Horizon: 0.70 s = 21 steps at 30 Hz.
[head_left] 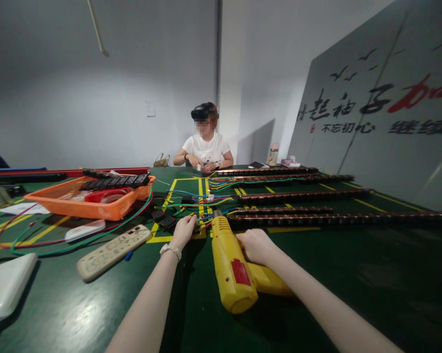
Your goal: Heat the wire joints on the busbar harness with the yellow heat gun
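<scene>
Here, right hand (pixel 256 245) wraps the grip of a yellow electric screwdriver (pixel 233 267) w/ a red label, text unreadable, lying on the green table (pixel 353 284). Left hand (pixel 184 229) pinches a black connector (pixel 196 228) amid colored wires (pixel 191 201). White remote (pixel 112 251) lies left; wall sign (pixel 348 128) reads "不忘初心".

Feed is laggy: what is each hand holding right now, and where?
Right hand grips the yellow plastic electric screwdriver by its handle. Left hand presses on a small black part at the tool's tip.
</scene>
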Available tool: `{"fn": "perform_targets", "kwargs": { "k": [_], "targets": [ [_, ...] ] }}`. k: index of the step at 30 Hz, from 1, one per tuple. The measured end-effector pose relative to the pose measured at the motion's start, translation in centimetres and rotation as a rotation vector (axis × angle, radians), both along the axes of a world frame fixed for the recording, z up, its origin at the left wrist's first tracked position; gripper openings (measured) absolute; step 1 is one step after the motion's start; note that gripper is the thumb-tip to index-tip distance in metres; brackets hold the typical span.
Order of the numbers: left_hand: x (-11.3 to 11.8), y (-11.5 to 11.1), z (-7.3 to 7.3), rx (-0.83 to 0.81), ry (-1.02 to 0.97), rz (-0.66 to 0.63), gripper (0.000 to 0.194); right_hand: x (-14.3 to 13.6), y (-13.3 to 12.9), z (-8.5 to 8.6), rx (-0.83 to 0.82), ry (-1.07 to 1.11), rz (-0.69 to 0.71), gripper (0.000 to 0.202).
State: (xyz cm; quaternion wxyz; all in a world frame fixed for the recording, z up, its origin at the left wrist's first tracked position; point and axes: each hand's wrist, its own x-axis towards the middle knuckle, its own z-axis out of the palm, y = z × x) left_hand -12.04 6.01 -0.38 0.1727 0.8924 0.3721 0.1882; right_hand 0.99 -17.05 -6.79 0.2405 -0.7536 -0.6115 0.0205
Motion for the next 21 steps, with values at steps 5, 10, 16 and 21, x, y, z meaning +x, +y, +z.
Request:
{"fn": "perform_targets", "kwargs": {
  "k": [5, 10, 16, 21],
  "targets": [
    [-0.2, -0.3, 0.1, 0.025, 0.005, -0.010, 0.046, -1.9, 1.3, 1.0, 0.004, -0.004, 0.024, 0.023],
    [-0.2, -0.9, 0.4, 0.018, -0.016, -0.051, 0.049, -3.2, 2.4, 2.3, 0.046, -0.034, 0.123, 0.022],
    [-0.3, -0.7, 0.5, 0.046, -0.020, -0.071, 0.050, -3.1, 2.2, 2.6, 0.096, -0.026, 0.146, 0.022],
    [-0.5, -0.5, 0.4, 0.040, 0.008, -0.073, 0.053, -3.0, 2.3, 2.2, 0.114, -0.037, 0.177, 0.022]
  ]
}}
